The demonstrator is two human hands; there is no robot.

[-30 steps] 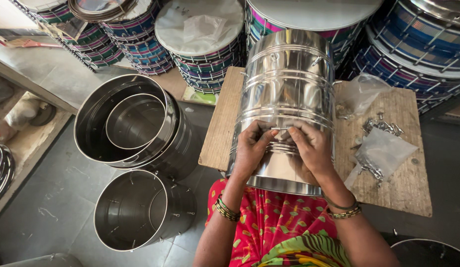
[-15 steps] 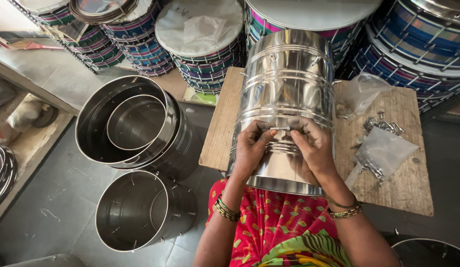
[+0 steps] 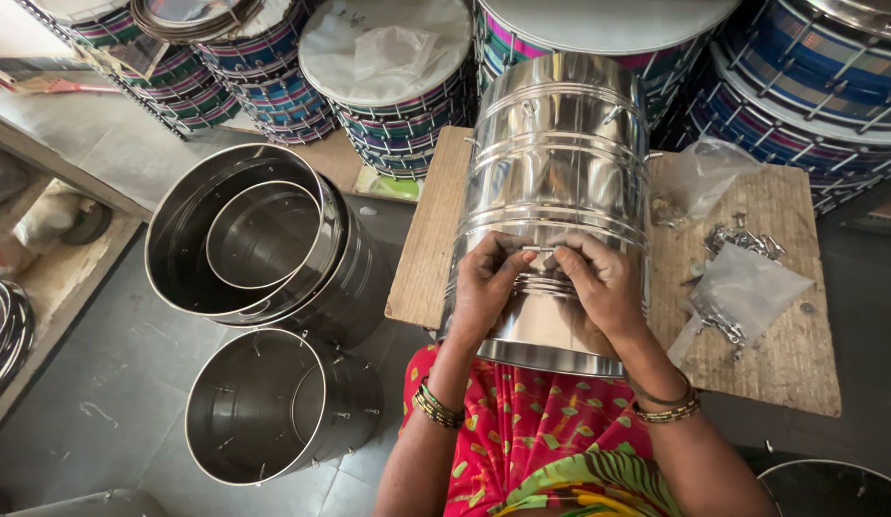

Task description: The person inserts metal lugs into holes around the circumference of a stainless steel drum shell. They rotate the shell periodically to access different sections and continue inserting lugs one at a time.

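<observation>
Steel drum shell (image 3: 558,182), polished, lying on its side across the wooden desk (image 3: 800,354) at centre frame. Left hand (image 3: 484,287) and right hand (image 3: 606,285) are pinching a small metal fitting (image 3: 539,251) against its banded wall, fingers narrow around it. Loose hardware in plastic bags (image 3: 742,287) is waiting at right (more empty shells (image 3: 245,239) at lower left). Advisable: bracing the shell so it is not rolling while seating the piece squarely.

Both hands meet mid-frame, fingers pinched.
Left hand (image 3: 486,280) and right hand (image 3: 601,284) curl inward, fingertips nearly touching, forearms rising from bottom centre.
</observation>
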